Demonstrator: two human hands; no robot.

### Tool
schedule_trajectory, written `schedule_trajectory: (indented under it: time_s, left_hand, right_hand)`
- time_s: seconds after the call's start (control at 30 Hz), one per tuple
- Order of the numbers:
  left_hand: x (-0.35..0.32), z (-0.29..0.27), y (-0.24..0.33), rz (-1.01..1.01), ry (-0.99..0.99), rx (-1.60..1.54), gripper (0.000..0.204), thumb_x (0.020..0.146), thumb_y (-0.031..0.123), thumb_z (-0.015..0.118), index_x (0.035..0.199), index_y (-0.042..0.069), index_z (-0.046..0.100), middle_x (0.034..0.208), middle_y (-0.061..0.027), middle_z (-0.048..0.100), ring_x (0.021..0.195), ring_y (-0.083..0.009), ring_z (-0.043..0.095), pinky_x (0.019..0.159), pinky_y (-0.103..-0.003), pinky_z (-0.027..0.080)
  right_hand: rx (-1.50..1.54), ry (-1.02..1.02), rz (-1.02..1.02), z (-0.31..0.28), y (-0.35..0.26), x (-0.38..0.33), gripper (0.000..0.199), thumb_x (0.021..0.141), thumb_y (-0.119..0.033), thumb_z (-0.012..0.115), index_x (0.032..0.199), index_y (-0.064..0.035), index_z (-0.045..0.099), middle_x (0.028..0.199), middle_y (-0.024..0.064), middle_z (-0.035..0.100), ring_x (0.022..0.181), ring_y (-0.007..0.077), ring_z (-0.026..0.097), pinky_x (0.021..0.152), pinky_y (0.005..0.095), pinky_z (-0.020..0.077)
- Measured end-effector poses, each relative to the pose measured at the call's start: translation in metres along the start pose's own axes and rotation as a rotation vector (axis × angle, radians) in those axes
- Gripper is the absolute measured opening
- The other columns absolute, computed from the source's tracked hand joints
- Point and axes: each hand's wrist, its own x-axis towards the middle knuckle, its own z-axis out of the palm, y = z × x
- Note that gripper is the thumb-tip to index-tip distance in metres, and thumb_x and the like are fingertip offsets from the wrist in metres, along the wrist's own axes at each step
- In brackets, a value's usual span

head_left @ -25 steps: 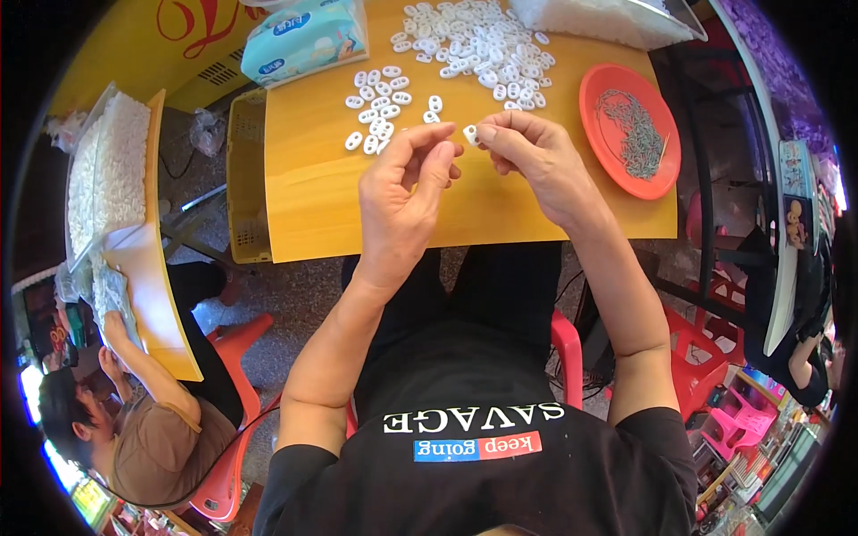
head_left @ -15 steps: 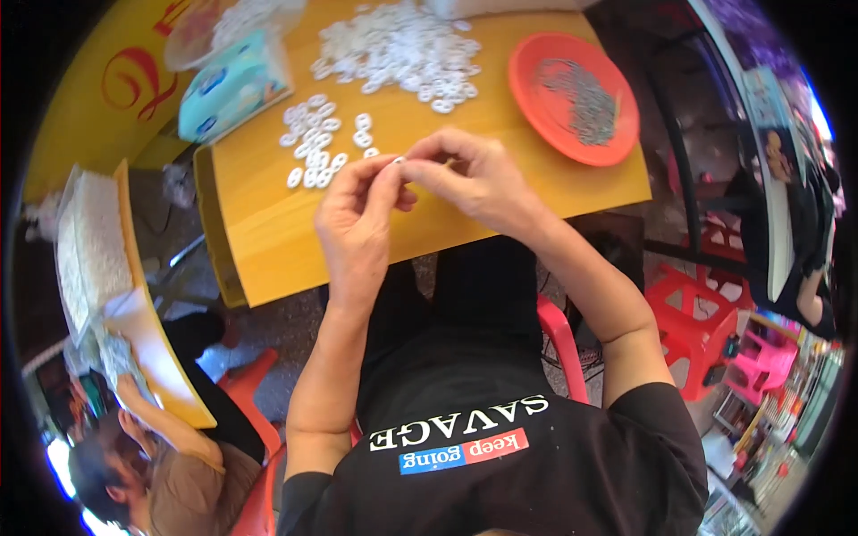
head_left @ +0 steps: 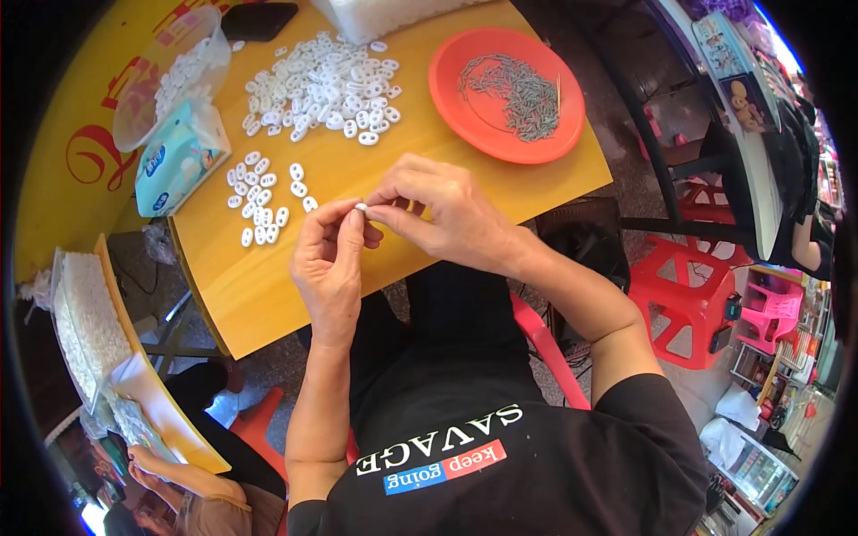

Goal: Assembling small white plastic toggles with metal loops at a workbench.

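Above the near part of the yellow table [head_left: 268, 308], my two hands meet at the fingertips. My left hand [head_left: 329, 259] is closed, pinching a small white plastic piece [head_left: 361, 206] between thumb and fingers. Against the same piece, the thumb and forefinger of my right hand [head_left: 447, 214] are pressed together; anything else in that pinch is too small to see. Just left of my hands lies a small group of white oval two-hole pieces [head_left: 261, 216], with a short row of similar pieces [head_left: 298, 188] beside it. A bigger heap of them [head_left: 326, 85] spreads farther back.
A red plate [head_left: 447, 98] of small grey metal pieces [head_left: 527, 103] stands at the right. Back left are a tissue pack [head_left: 183, 156], a clear tub [head_left: 134, 116] and a black flat object [head_left: 259, 20]. Another person's arm [head_left: 197, 478] shows lower left; red stools [head_left: 684, 295] stand right.
The head view has shifted, so the table and its things appear farther left, the near-left pieces lower. My hands stay joined at the small white piece, which shows more clearly now.
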Motion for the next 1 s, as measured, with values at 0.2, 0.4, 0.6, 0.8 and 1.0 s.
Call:
schedule_trajectory:
  time_s: [0.2,0.4,0.6,0.8,1.0]
  left_hand:
    - [0.002,0.001,-0.01,-0.034,-0.009,0.022,0.013,0.097,0.004,0.057,0.109,0.0,0.061,0.095,-0.0056,0.065,0.078,-0.009,0.061,0.072,-0.022,0.051]
    - [0.003,-0.001,-0.011,-0.047,-0.012,0.03,0.014,0.097,0.005,0.058,0.109,0.0,0.061,0.095,-0.0059,0.066,0.077,-0.0086,0.06,0.071,-0.022,0.049]
    - [0.003,-0.002,-0.009,-0.072,-0.015,0.029,0.014,0.097,0.005,0.058,0.109,0.0,0.061,0.095,-0.0058,0.066,0.077,-0.0085,0.06,0.071,-0.022,0.049]
    - [0.004,-0.001,-0.008,-0.071,-0.019,0.021,0.014,0.097,0.006,0.058,0.109,0.0,0.061,0.095,-0.0055,0.066,0.077,-0.0084,0.06,0.071,-0.022,0.049]
    - [0.004,-0.001,-0.006,-0.079,-0.013,0.015,0.014,0.097,0.007,0.058,0.108,-0.001,0.061,0.095,-0.0057,0.066,0.077,-0.0086,0.06,0.071,-0.022,0.05]
  right_hand:
    - [-0.456,0.183,-0.048,-0.074,0.023,0.018,0.006,0.083,-0.01,0.07,0.086,-0.0045,0.068,0.081,0.0082,0.063,0.071,0.0219,0.065,0.062,0.033,0.0524]
    - [-0.771,0.125,-0.119,-0.107,0.062,0.028,0.009,0.082,-0.015,0.071,0.089,-0.0089,0.071,0.085,0.0066,0.065,0.08,0.0262,0.065,0.07,0.0374,0.0534]
    - [-0.878,0.044,-0.133,-0.104,0.07,0.033,0.011,0.082,-0.018,0.071,0.09,-0.0098,0.072,0.088,0.005,0.064,0.082,0.0263,0.066,0.071,0.0379,0.0545]
    - [-0.936,0.024,-0.244,-0.104,0.075,0.041,0.012,0.081,-0.017,0.071,0.087,-0.0077,0.071,0.086,0.0046,0.063,0.082,0.0239,0.065,0.07,0.0366,0.0547]
    - [-1.021,0.038,-0.41,-0.1,0.082,0.045,0.007,0.079,-0.013,0.069,0.078,-0.0063,0.065,0.08,0.0041,0.061,0.078,0.0217,0.064,0.066,0.0331,0.0545]
